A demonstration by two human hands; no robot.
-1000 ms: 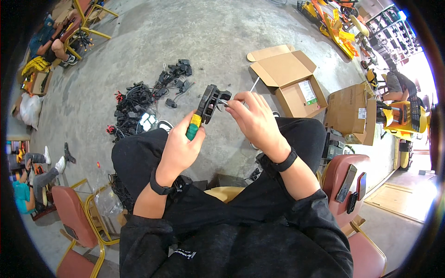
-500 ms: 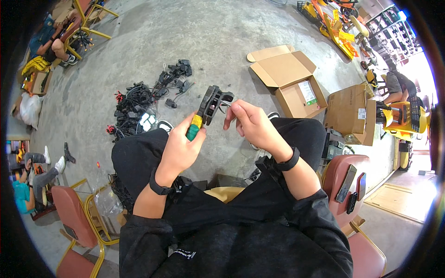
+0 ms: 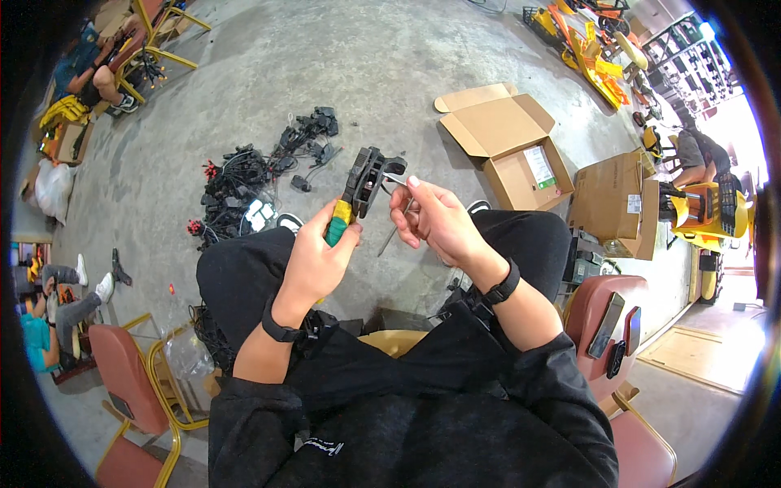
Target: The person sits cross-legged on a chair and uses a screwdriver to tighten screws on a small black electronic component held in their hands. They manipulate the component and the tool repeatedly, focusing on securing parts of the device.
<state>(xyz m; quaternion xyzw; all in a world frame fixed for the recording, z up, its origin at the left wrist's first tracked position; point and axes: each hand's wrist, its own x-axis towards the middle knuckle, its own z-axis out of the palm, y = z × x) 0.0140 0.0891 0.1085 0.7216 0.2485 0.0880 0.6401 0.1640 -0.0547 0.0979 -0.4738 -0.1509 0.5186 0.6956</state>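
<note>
My left hand (image 3: 313,254) is closed around the yellow and green handle of a plier-like tool (image 3: 364,180) with a bulky black head; it looks like a wire stripper. The head points up and away from me, above my lap. Just right of it, my right hand (image 3: 440,218) pinches a thin grey strip (image 3: 394,178) between thumb and index finger, its far end against or beside the tool's head. A thin grey length (image 3: 388,241) also hangs below my curled fingers. Whether it is cable or rod, I cannot tell.
A heap of black cabled parts (image 3: 236,191) lies on the concrete floor ahead left. An open cardboard box (image 3: 508,146) and a taller carton (image 3: 606,199) stand right. Chairs (image 3: 606,313) flank me, one carrying phones. Other people (image 3: 98,77) sit at left and right.
My right thumb and fingers have shifted slightly left and down, with the fingers more curled. The thin grey length below them has come into view. The tool has barely moved.
</note>
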